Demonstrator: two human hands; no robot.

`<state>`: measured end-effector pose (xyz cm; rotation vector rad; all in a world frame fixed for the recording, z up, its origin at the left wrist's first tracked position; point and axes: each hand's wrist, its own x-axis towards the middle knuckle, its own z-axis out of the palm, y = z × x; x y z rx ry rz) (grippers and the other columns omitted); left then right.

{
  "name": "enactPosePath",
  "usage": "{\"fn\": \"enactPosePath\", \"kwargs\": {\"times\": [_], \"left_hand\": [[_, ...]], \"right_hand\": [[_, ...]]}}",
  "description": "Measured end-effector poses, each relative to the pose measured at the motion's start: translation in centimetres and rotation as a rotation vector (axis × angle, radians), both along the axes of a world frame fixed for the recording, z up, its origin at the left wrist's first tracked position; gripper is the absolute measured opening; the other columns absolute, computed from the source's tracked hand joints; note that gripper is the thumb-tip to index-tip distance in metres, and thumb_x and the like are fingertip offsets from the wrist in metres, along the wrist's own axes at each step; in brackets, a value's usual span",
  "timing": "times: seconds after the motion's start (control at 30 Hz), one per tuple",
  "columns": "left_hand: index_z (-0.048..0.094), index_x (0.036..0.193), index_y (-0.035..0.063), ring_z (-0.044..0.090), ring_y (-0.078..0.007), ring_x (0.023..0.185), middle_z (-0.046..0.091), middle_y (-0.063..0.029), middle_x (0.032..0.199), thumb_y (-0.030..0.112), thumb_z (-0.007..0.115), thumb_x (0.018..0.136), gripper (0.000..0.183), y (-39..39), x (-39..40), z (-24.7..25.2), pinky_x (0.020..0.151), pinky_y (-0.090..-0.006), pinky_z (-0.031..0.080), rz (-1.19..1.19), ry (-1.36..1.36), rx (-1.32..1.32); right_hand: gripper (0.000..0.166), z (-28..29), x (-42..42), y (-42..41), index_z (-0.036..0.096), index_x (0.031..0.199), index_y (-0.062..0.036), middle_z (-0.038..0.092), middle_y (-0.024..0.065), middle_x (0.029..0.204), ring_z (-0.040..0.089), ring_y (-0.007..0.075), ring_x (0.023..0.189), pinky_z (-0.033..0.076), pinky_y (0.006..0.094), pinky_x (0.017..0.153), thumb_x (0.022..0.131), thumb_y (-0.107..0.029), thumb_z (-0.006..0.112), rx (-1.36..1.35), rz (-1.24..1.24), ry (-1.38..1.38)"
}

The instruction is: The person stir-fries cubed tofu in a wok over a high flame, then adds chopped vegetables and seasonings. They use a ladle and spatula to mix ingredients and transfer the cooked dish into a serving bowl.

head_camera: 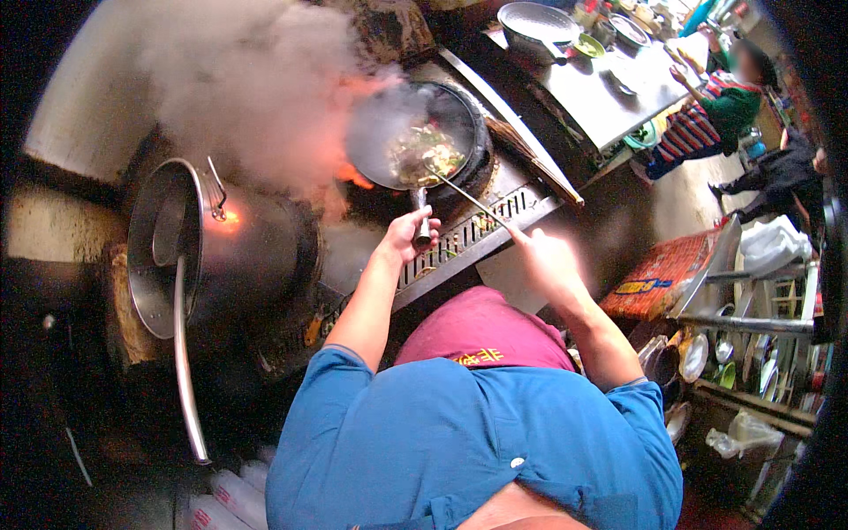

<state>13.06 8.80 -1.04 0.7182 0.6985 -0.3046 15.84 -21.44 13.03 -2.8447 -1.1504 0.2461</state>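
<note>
My left hand [409,236] grips the metal handle [422,215] of a dark wok [457,109], which is tipped over the burner. Chopped food with pale and green pieces [430,151] lies in the wok's near side. In my right hand [545,260] is the long thin handle of a cooking ladle or spatula [469,197]; its head is hidden among the food. Orange flames [354,175] flare along the wok's left rim. Smoke or steam partly veils the wok's far left side.
Left of the burner stands a large metal stockpot [252,232], with a long-handled ladle [185,371] inside. A bamboo wok brush [536,159] lies right of the wok. A slotted drain [490,218] edges the stove. Another person [729,99] stands by the steel table [596,99].
</note>
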Motion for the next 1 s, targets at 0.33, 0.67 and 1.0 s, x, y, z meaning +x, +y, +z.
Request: {"fn": "enactPosePath", "kwargs": {"times": [0.33, 0.67, 1.0], "left_hand": [[0.044, 0.069, 0.0135, 0.043, -0.0077, 0.048, 0.043, 0.0053, 0.057, 0.009, 0.054, 0.090, 0.024, -3.8, -4.9, 13.4, 0.047, -0.0237, 0.041, -0.002, 0.239, -0.530], [0.037, 0.069, 0.0153, 0.027, -0.0086, 0.044, 0.030, 0.0052, 0.055, 0.013, 0.048, 0.097, 0.031, -6.2, -4.3, 8.1, 0.040, -0.0245, 0.027, 0.044, 0.043, -0.449], [0.044, 0.076, 0.0116, 0.041, -0.0071, 0.050, 0.044, 0.0036, 0.062, 0.009, 0.054, 0.094, 0.021, -3.0, 0.4, 4.6, 0.046, -0.0243, 0.037, -0.034, 0.016, -0.391]], "right_hand": [[0.061, -6.1, -5.7, -7.1, 0.036, 0.148, -0.0179, 0.061, 0.0211, 0.087, 0.063, 0.0372, 0.081, 0.050, 0.0450, 0.073, 0.091, -0.011, 0.057, 0.373, -0.274, 0.399], [0.053, -2.7, -13.6, -13.8, 0.042, 0.145, -0.0100, 0.065, 0.0185, 0.108, 0.064, 0.0237, 0.093, 0.050, 0.0338, 0.084, 0.093, -0.018, 0.055, 0.874, -0.663, 0.465], [0.030, -6.5, -29.7, -19.6, 0.057, 0.125, -0.0072, 0.045, -0.0048, 0.061, 0.039, 0.0046, 0.041, 0.032, 0.0216, 0.036, 0.097, -0.016, 0.051, 1.452, -1.606, 0.071]]}}
